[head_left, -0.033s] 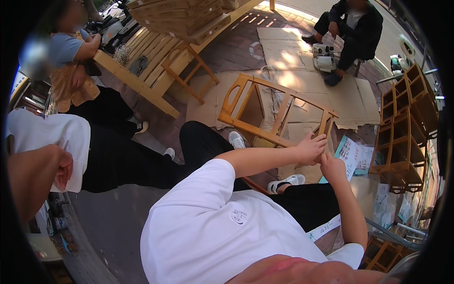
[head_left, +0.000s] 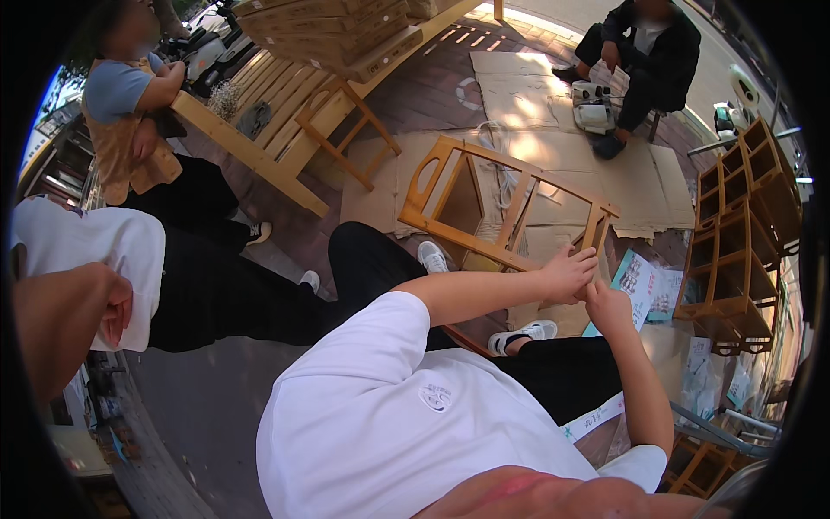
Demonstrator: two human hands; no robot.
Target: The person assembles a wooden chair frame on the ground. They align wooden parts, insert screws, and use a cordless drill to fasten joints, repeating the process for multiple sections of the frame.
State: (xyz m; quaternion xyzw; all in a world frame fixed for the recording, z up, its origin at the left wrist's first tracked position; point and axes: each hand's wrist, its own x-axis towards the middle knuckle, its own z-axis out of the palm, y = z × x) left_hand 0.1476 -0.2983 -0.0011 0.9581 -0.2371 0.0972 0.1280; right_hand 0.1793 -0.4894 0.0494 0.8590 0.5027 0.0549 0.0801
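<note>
A partly built orange-brown wooden shelf frame (head_left: 510, 227) leans at an angle in front of my knees, with a handle slot in its far-left end. My left hand (head_left: 569, 273) is closed round its near right corner, with the fingers over the rail. Just beside it, my right hand (head_left: 610, 308) is closed with its fingertips at the same corner. Whatever those fingertips pinch is too small and covered to make out. A wooden panel (head_left: 461, 197) shows inside the frame near the handle end.
Flattened cardboard (head_left: 640, 186) covers the paving. Assembled wooden shelves (head_left: 731, 251) stand at the right, near printed sheets (head_left: 644, 281). A slatted wooden bench (head_left: 251, 160) bears stacked cartons (head_left: 337, 39). People sit or stand at left and far right. A white power tool (head_left: 593, 111) lies beyond the frame.
</note>
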